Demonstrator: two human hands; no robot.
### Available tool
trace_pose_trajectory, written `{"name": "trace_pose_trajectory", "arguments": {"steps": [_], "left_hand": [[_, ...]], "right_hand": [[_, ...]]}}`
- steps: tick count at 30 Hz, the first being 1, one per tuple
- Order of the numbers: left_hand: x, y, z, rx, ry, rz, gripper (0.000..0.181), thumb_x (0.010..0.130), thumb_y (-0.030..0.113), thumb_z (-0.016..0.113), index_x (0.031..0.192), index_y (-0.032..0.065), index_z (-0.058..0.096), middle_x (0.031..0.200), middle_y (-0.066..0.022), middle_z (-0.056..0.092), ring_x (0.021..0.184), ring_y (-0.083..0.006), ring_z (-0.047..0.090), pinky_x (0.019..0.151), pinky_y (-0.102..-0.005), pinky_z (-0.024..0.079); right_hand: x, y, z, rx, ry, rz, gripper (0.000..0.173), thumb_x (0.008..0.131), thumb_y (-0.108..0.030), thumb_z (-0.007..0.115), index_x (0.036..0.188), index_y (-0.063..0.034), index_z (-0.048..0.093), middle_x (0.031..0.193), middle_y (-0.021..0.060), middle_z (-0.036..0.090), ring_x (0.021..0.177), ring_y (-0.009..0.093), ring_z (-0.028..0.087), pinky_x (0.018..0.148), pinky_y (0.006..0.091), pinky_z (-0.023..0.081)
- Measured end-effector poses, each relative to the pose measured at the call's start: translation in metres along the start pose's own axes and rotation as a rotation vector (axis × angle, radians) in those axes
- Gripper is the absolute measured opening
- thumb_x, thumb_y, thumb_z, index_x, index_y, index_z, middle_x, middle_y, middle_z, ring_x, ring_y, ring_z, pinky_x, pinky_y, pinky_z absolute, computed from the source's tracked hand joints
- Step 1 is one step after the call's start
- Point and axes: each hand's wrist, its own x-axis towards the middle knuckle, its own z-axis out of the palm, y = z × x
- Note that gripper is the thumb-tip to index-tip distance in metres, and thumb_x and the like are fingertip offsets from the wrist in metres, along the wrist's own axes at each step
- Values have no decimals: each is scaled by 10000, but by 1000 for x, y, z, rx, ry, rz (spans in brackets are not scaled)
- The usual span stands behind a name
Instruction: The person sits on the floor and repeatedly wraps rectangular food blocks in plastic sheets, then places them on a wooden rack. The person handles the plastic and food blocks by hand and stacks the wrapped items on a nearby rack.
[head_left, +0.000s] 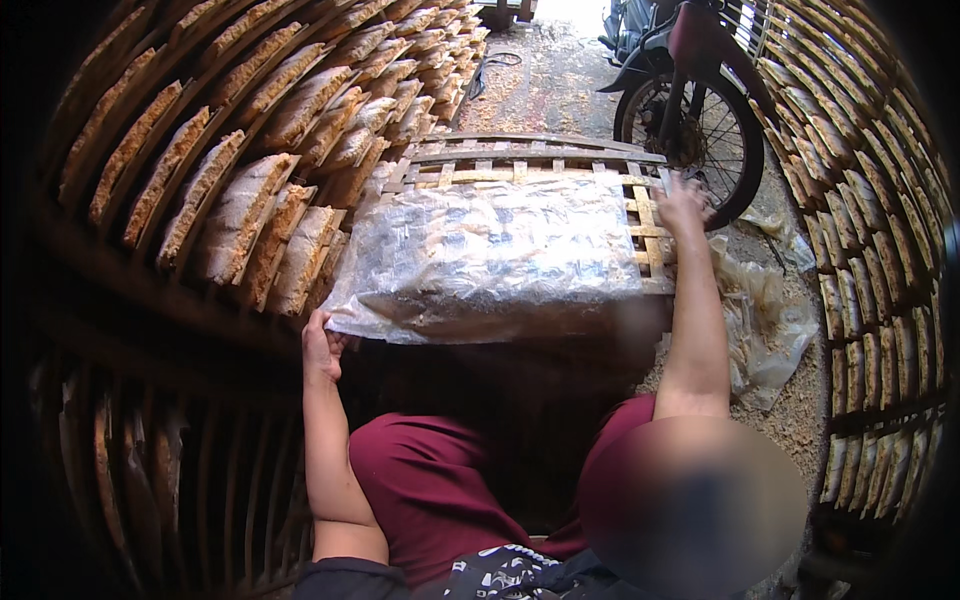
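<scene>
A clear, wrinkled plastic sheet covers most of a slatted lattice tray in front of my knees. Its near left corner is pinched in my left hand, and the near edge hangs over the tray's front. At the tray's far right corner is my right hand, blurred, with some fingers spread. Whether it grips the slat there cannot be made out. Bare woven strips show along the tray's back and right side. Deep shadow hides what supports the tray.
Racks hold crumbly, white-coated slabs, possibly tempeh, at left, with more slabs at right. A motorbike's front wheel stands just beyond the tray. Crumpled plastic lies on the crumb-strewn floor. A dark strap lies farther back.
</scene>
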Motion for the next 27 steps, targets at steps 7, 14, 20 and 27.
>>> {"name": "trace_pose_trajectory", "arguments": {"steps": [7,14,20,27], "left_hand": [[-7,-1,-1,-51,-45,28,251,804,247,484,913,35,564,788,-70,632,650,-158,623,603,-280,517],[-12,-5,-8,-153,22,52,223,784,288,525,854,80,564,746,-35,606,664,-159,614,611,-291,525],[-28,4,4,-566,-466,97,351,885,255,403,1064,-21,523,1036,-151,615,962,-255,605,895,-373,474],[-79,38,62,-937,-777,245,461,964,259,271,1310,-41,322,1352,-184,388,1309,-283,296,1087,-423,274]], "right_hand": [[-71,-40,4,-331,-237,-701,705,829,-629,409,1415,-296,204,1491,139,50,1377,314,8,1063,568,-17],[-55,36,-27,-282,177,73,599,852,-287,520,1398,-246,279,1446,213,186,1344,335,191,1051,586,99],[-79,47,-17,-190,162,-260,598,873,-277,498,1411,-241,239,1457,163,201,1347,301,202,1074,532,147],[-157,-8,-14,58,-48,-1174,1060,613,-685,641,1434,-260,121,1483,173,11,1367,351,-21,1097,491,6]]}}
